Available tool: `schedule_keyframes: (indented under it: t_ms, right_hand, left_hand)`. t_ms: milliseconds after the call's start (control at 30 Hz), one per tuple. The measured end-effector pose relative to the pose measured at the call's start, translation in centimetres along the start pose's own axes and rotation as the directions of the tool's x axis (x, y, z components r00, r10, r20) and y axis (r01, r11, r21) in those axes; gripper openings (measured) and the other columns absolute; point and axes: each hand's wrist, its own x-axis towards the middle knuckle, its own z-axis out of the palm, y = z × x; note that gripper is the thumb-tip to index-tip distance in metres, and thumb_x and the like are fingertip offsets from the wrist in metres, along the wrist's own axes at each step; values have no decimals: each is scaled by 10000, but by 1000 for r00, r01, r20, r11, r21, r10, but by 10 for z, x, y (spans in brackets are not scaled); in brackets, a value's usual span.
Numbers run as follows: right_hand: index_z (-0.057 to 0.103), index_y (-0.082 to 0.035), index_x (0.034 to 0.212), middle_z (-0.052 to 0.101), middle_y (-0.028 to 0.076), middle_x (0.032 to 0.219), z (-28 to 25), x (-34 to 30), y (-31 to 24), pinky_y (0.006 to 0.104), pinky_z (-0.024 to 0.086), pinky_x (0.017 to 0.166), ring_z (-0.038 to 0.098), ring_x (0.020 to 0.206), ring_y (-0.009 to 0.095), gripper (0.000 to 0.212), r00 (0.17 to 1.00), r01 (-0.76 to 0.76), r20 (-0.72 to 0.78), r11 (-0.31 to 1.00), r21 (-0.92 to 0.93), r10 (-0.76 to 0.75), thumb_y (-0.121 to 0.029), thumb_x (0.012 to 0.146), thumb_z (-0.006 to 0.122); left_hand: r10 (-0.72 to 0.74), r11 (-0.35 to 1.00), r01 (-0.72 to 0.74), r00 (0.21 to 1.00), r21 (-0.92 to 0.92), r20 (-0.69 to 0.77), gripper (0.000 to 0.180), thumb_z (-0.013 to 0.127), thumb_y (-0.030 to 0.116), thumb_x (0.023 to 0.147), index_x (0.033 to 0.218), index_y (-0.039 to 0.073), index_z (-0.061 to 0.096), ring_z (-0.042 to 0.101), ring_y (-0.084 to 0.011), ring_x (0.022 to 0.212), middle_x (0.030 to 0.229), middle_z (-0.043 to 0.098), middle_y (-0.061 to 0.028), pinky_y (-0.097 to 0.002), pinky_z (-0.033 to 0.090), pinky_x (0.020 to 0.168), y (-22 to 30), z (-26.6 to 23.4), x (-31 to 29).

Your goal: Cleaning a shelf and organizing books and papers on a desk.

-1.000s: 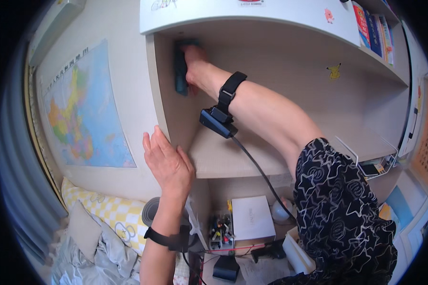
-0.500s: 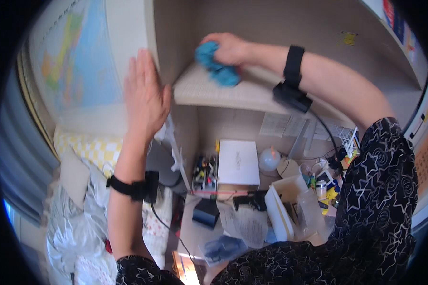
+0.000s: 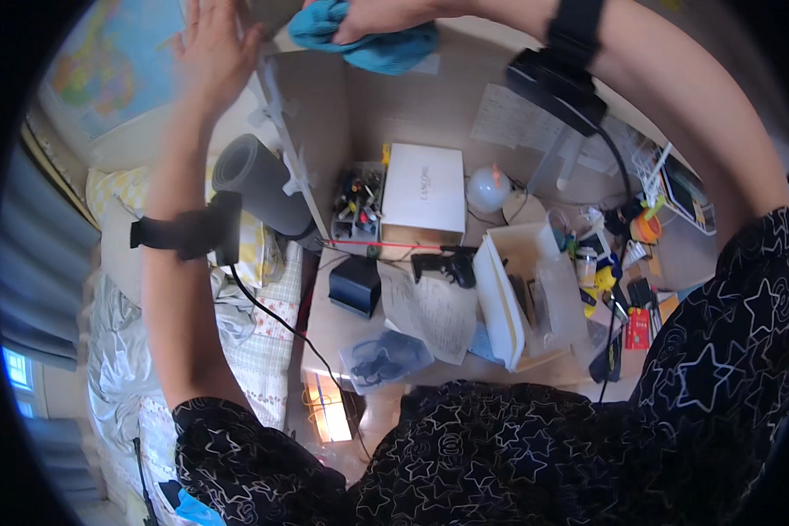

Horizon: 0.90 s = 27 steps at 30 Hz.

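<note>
At the top of the view, my right hand (image 3: pixel 381 17) grips a crumpled blue cloth (image 3: pixel 390 51). The cloth hangs at the front edge of the pale shelf (image 3: pixel 486 37), partly covering it. Raised at the upper left, my left hand (image 3: pixel 212 48) has its fingers stretched out and holds nothing. It lies against or just before the pale side panel beside a wall map (image 3: pixel 105 66); contact is hard to tell. The fingertips of both hands run close to the upper rim.
Below the shelf, a desk carries a white box (image 3: pixel 423 188), a round white lamp-like globe (image 3: pixel 488 189), an open white bin (image 3: pixel 508 298), a black holder (image 3: pixel 355 285) and papers (image 3: pixel 438 316). A rolled grey mat (image 3: pixel 259 188) stands by the bed (image 3: pixel 118 307). Cables trail from both wrist straps.
The view has tipped down, so the desk shows more and the shelf less. My right hand has brought the cloth from the shelf top to its front edge. My left hand stays open.
</note>
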Motion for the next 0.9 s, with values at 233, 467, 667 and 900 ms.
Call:
schedule_keyframes:
  t_ms: [233,467,667,900]
  right_hand:
    - [535,-45,1055,610,149,964,-11,-138,28,358,441,804,566,914,257,370,971,-235,44,972,9,234,-43,685,546]
    - [555,-43,995,613,146,894,-12,-223,11,357,446,756,574,872,277,415,911,-410,-36,912,12,410,48,597,480]
    - [517,-78,1164,586,93,1058,8,-307,6,358,437,866,559,969,229,519,944,-103,-210,831,546,254,-52,651,590]
    - [438,-56,1259,552,83,1166,122,-464,-30,348,366,985,517,1082,210,730,800,132,-113,10,991,590,2,578,695]
  left_hand:
    - [126,988,-146,954,-54,-270,649,591,206,821,1376,96,272,223,-386,1304,1395,276,-223,-436,217,1053,1,-15,-15]
    - [136,986,-156,958,-61,-253,625,597,146,792,1349,85,320,268,-404,1270,1360,339,-205,-442,225,1050,65,-63,-60]
    - [52,978,-61,997,-198,-52,639,594,150,831,1379,73,275,298,-323,1292,1376,357,-159,-394,239,1041,124,-94,-114]
    - [-173,605,475,862,-639,476,649,590,59,823,1378,26,256,408,-244,1222,1332,410,-176,-330,364,931,228,-75,-217]
